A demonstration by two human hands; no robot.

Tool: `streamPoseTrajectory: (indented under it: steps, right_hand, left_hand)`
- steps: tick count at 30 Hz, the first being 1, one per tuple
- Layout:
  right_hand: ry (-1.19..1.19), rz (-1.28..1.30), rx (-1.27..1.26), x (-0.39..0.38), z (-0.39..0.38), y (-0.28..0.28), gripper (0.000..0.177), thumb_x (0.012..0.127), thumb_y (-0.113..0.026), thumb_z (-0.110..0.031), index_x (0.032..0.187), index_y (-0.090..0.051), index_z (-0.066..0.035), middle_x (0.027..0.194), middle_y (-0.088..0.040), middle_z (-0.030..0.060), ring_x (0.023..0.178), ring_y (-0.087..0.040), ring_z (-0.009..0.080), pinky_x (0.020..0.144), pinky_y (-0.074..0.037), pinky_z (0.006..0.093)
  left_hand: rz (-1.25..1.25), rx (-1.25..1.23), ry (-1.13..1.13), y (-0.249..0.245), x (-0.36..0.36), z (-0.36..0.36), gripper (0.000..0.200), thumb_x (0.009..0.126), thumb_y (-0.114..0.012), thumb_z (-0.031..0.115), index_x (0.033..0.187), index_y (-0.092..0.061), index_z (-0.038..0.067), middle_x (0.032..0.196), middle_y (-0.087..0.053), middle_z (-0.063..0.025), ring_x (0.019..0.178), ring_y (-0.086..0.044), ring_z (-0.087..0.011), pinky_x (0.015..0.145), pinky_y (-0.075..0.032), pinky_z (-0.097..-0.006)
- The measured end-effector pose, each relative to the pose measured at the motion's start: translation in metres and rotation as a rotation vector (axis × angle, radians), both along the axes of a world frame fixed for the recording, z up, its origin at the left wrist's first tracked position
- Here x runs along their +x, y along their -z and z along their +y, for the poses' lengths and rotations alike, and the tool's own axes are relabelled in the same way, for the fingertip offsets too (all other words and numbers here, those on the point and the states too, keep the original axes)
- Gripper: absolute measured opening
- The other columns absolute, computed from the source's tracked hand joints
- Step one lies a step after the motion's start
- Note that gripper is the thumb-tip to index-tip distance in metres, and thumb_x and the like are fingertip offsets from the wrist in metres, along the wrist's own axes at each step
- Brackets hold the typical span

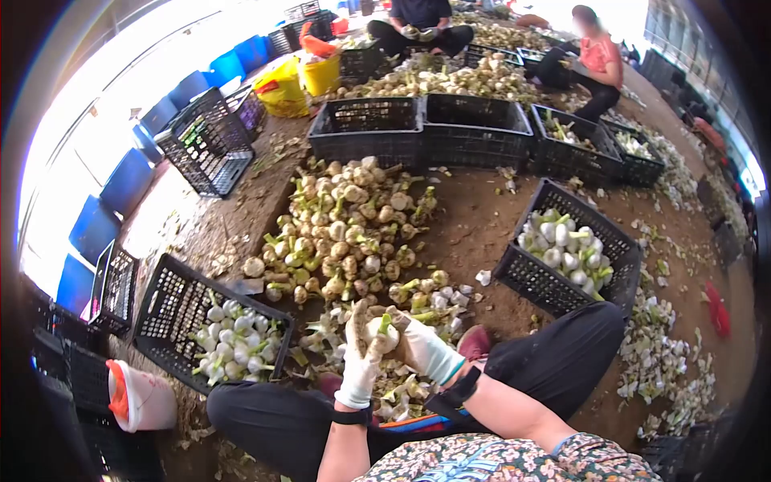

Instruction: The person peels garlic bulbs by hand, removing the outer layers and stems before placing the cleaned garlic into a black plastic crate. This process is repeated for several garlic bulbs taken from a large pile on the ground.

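Note:
My left hand [361, 357], in a dirty white glove, holds a garlic bulb [382, 336] with a short green stem over my lap. Its fingers wrap around the bulb's left side. My right hand [422, 344], gloved as well, closes on the same bulb from the right. Just beyond both hands lies a big heap of unpeeled garlic [349, 221] with soil on it. Cleaner white bulbs fill part of a black crate [157, 313] at the left and another black crate [626, 257] at the right. Peeled skins lie beneath my hands.
Black crates [478, 145] stand in a row behind the heap. A white bucket [157, 399] is at the lower left, and yellow buckets [281, 90] are farther back. Two people [419, 16] [598, 64] sit beyond the crates. Garlic skins [662, 361] cover ground at the right.

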State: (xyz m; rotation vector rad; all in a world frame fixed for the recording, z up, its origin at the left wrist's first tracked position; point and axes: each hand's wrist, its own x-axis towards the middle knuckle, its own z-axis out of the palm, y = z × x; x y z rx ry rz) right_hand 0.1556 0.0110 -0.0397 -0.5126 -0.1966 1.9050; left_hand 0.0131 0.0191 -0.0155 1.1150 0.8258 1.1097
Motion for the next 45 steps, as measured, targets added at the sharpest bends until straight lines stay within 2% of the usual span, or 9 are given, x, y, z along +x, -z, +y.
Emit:
streamPoseTrajectory:
  steps: [5, 9, 12, 21, 26, 32, 34, 42, 45]
  right_hand:
    - [0.115, 0.112, -0.172, -0.004, 0.021, 0.201, 0.033, 0.099, -0.050, -0.026, 0.113, -0.060, 0.001, 0.105, -0.067, 0.0119, 0.100, -0.065, 0.0251, 0.093, -0.051, 0.0404]
    - [0.046, 0.453, -0.105, 0.025, 0.011, 0.042, 0.027, 0.097, -0.051, -0.020, 0.112, -0.059, 0.001, 0.102, -0.067, 0.0126, 0.094, -0.065, 0.0245, 0.082, -0.055, 0.0378]
    - [0.164, -0.374, -0.286, 0.042, 0.009, 0.041, 0.034, 0.099, -0.044, -0.024, 0.118, -0.056, 0.001, 0.110, -0.064, 0.0172, 0.092, -0.066, 0.0313, 0.071, -0.059, 0.0442]
    - [0.683, 0.406, -0.031, 0.139, 0.043, 0.034, 0.033, 0.097, -0.048, -0.034, 0.110, -0.064, -0.009, 0.092, -0.070, 0.0097, 0.079, -0.069, 0.0246, 0.071, -0.060, 0.0451]
    - [0.286, -1.638, -0.024, 0.123, 0.174, 0.158, 0.041, 0.083, -0.071, -0.015, 0.120, -0.062, -0.001, 0.103, -0.071, 0.0130, 0.086, -0.067, 0.0219, 0.074, -0.054, 0.0372]
    - [0.302, -1.371, -0.087, 0.128, 0.258, 0.257, 0.015, 0.084, -0.062, -0.003, 0.097, -0.071, -0.002, 0.090, -0.073, 0.0069, 0.078, -0.067, 0.0169, 0.076, -0.053, 0.0300]
    - [0.369, -1.057, -0.226, 0.122, 0.248, 0.210, 0.019, 0.085, -0.055, -0.002, 0.099, -0.069, -0.002, 0.081, -0.070, 0.0077, 0.056, -0.061, 0.0148, 0.047, -0.046, 0.0266]
    - [-0.210, -0.340, -0.193, 0.031, 0.122, -0.031, 0.029, 0.087, -0.054, -0.013, 0.104, -0.065, 0.008, 0.090, -0.071, 0.0152, 0.083, -0.070, 0.0241, 0.078, -0.058, 0.0375]
    - [-0.268, -0.902, 0.440, 0.028, 0.069, -0.027, 0.022, 0.095, -0.057, -0.018, 0.105, -0.066, -0.001, 0.097, -0.071, 0.0069, 0.088, -0.067, 0.0152, 0.079, -0.055, 0.0284]
  left_hand:
    - [0.548, 0.205, 0.020, 0.040, 0.013, 0.009, 0.090, 0.079, -0.082, 0.018, 0.148, -0.026, 0.002, 0.140, -0.045, -0.0141, 0.125, -0.048, -0.0244, 0.106, -0.040, -0.0362]
    - [0.148, -0.186, -0.068, -0.007, 0.036, -0.002, 0.077, 0.093, -0.067, 0.017, 0.154, -0.020, 0.007, 0.157, -0.025, -0.0117, 0.137, -0.036, -0.0228, 0.111, -0.033, -0.0362]
    - [0.198, -0.107, -0.197, 0.027, 0.028, 0.008, 0.071, 0.093, -0.058, 0.000, 0.153, -0.023, 0.011, 0.154, -0.030, -0.0088, 0.137, -0.035, -0.0224, 0.113, -0.029, -0.0356]
    - [0.288, -0.115, -0.347, 0.035, 0.029, 0.009, 0.071, 0.096, -0.061, 0.013, 0.154, -0.021, 0.009, 0.150, -0.036, -0.0117, 0.133, -0.040, -0.0219, 0.111, -0.032, -0.0360]
    - [0.086, -0.297, -0.287, 0.034, 0.035, 0.015, 0.073, 0.093, -0.060, 0.003, 0.153, -0.018, 0.007, 0.141, -0.044, -0.0120, 0.122, -0.049, -0.0177, 0.101, -0.044, -0.0325]
    - [0.071, -0.443, -0.375, 0.058, 0.022, 0.020, 0.083, 0.088, -0.066, 0.000, 0.153, -0.016, 0.009, 0.151, -0.029, -0.0119, 0.126, -0.047, -0.0222, 0.100, -0.047, -0.0342]
    - [-0.034, -0.472, -0.416, 0.060, 0.022, 0.027, 0.083, 0.087, -0.065, -0.004, 0.153, -0.016, 0.008, 0.153, -0.024, -0.0108, 0.127, -0.046, -0.0228, 0.102, -0.047, -0.0351]
    - [-0.010, -0.388, -0.472, 0.060, 0.034, 0.002, 0.082, 0.085, -0.074, 0.023, 0.150, -0.028, 0.004, 0.146, -0.039, -0.0156, 0.132, -0.040, -0.0275, 0.111, -0.034, -0.0397]
    - [-0.244, -0.344, -0.330, 0.001, 0.009, -0.003, 0.063, 0.093, -0.063, 0.012, 0.147, -0.031, 0.005, 0.134, -0.050, -0.0133, 0.118, -0.054, -0.0212, 0.099, -0.047, -0.0330]
